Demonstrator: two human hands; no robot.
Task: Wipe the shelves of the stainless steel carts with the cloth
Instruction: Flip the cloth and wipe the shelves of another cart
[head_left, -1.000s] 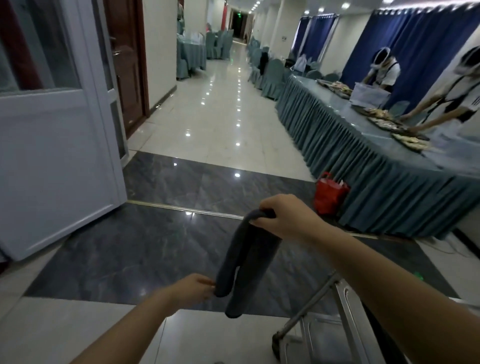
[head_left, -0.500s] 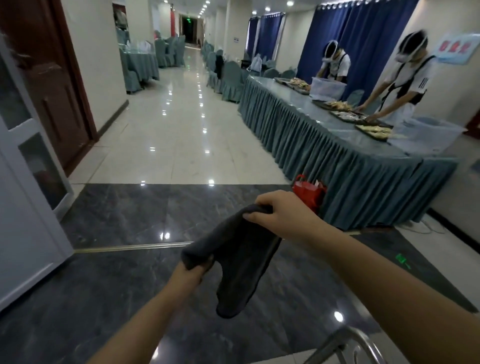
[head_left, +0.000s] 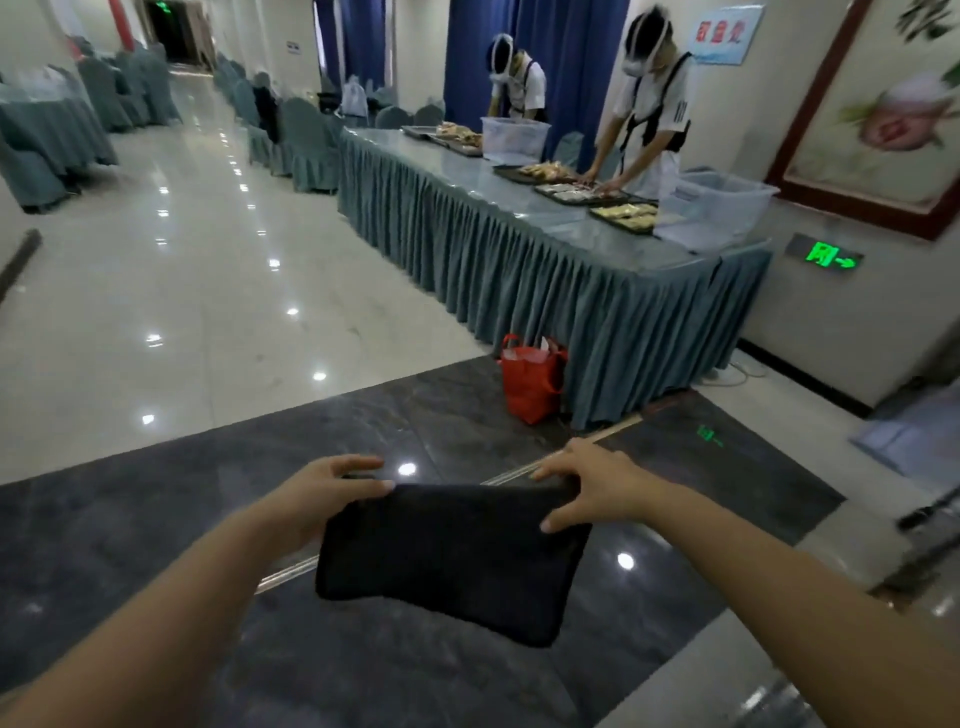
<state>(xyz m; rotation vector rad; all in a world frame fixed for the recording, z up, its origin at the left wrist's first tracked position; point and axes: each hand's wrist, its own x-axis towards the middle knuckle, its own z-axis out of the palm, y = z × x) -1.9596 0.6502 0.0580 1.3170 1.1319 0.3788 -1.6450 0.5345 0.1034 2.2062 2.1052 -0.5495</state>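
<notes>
Cloth (head_left: 449, 558) dark, folded flat, hanging between hands.

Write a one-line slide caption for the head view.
Both hands, left hand and right hand, hold a dark cloth stretched above the floor.

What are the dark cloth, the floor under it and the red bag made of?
Cloth: soft matte terry or microfibre by its look; it sags between the left hand and right hand. Floor: polished dark stone or tile, mirroring ceiling lights. Red bag: likely non-woven fabric, matte and slumped.
</notes>
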